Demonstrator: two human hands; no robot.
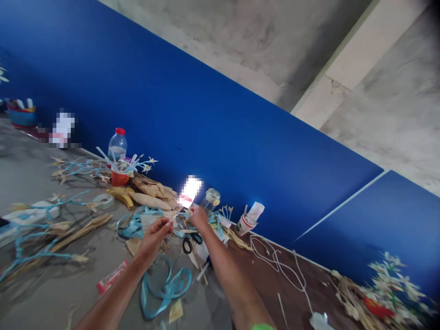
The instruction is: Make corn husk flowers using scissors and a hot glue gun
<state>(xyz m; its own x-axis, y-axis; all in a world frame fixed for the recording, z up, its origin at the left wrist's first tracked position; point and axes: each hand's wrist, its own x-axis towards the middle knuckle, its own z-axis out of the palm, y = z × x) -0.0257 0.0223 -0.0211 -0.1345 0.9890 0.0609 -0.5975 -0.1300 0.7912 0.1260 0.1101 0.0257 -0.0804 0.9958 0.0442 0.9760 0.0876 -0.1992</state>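
My left hand [158, 231] is out over the middle of the cluttered table, its thumb and fingers pinched together. A small pale piece shows at its fingertips, too blurred to name. Just to its right, my right hand [198, 217] is closed, and whatever it may hold is hidden. Below the hands lie black-handled scissors [187, 245] and loops of light blue ribbon [165, 293]. More blue ribbon [135, 223] is heaped left of my left hand. Behind my right hand stand a lit phone [189, 192] and a clear jar [212, 200].
Dried husks [154, 190] and a tape roll [103, 200] lie left of the hands. Blue-stemmed flower branches [41, 254] spread at far left. A bottle [117, 146] and a red cup [120, 176] stand along the blue partition [206, 119]. A white cable [285, 270] trails right.
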